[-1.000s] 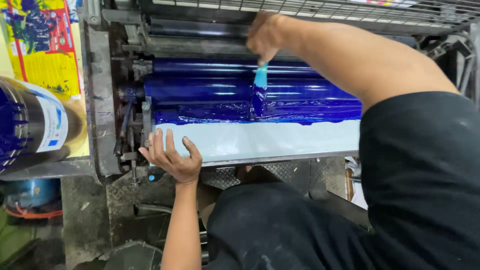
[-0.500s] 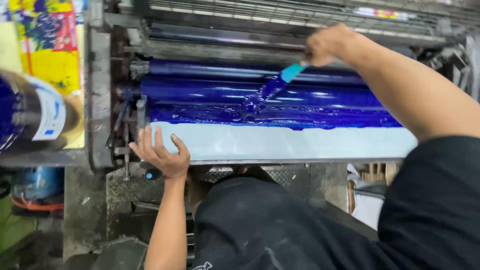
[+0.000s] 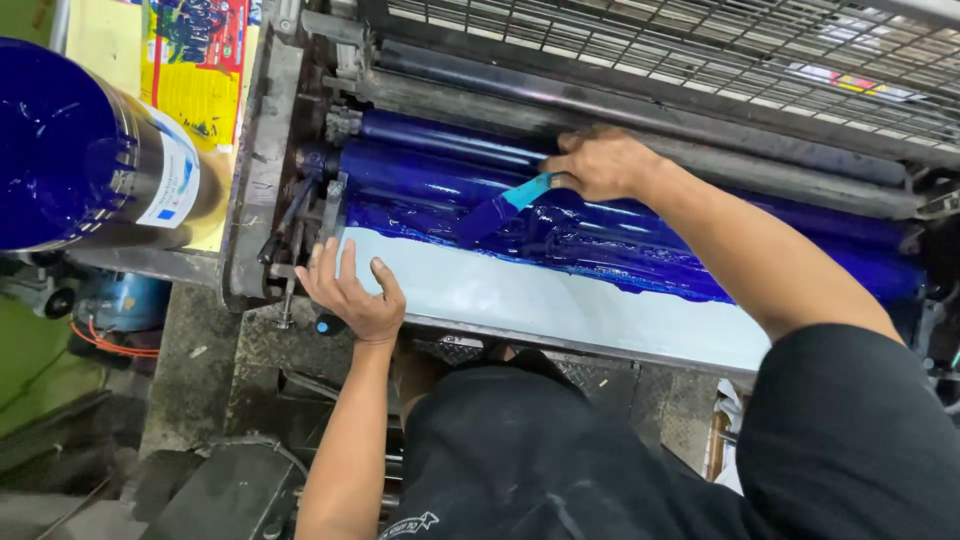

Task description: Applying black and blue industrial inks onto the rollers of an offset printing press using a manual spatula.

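Our right hand (image 3: 598, 163) grips a teal-handled spatula (image 3: 500, 207) in the blue ink (image 3: 600, 245), while our left hand (image 3: 352, 290) rests fingers spread on the ink tray (image 3: 540, 300)'s left edge.

Right hand (image 3: 600, 165) grips spatula (image 3: 500, 208) in blue ink; left hand (image 3: 350, 290) on tray edge (image 3: 560, 310).

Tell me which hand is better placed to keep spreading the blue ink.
Right. The right hand grips the teal-handled ink knife, its blade in the blue ink; the left hand rests flat on the pale tray edge.
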